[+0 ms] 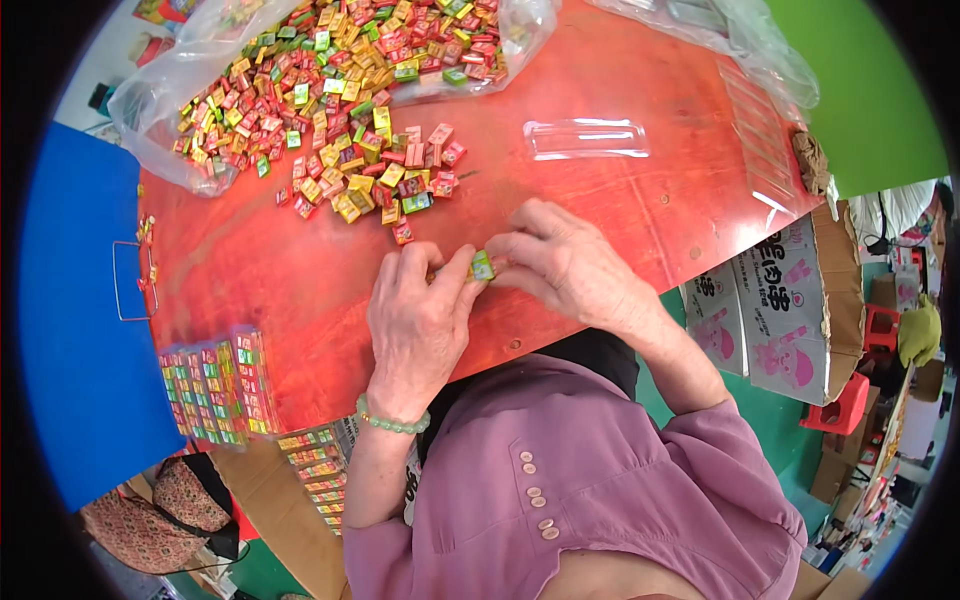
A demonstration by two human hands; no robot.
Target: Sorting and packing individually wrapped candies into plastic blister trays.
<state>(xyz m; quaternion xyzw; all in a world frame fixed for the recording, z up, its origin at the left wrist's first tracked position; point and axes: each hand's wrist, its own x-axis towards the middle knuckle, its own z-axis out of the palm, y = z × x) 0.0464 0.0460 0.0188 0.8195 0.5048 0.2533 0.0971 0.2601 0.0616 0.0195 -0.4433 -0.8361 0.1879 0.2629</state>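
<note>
A tiny green and yellow box (482, 266) is pinched between my two hands above the red table. My left hand (420, 315), with a green bead bracelet at the wrist, closes on the box's left side with thumb and forefinger. From the right, the fingers of my right hand (570, 262) meet it, bent and pressed together. Just beyond my hands lies a loose pile of small red, yellow and green boxes (375, 175). It runs back into a larger heap inside an opened clear plastic bag (150, 120). A single red box (402, 232) sits nearest my left hand.
One long clear plastic tray (585, 140) lies on the red table (600, 210); more clear trays (765, 140) are at its right edge. Filled packs (215, 390) stand at the left edge, above an open carton (275, 500). Printed cartons (780, 305) stand right.
</note>
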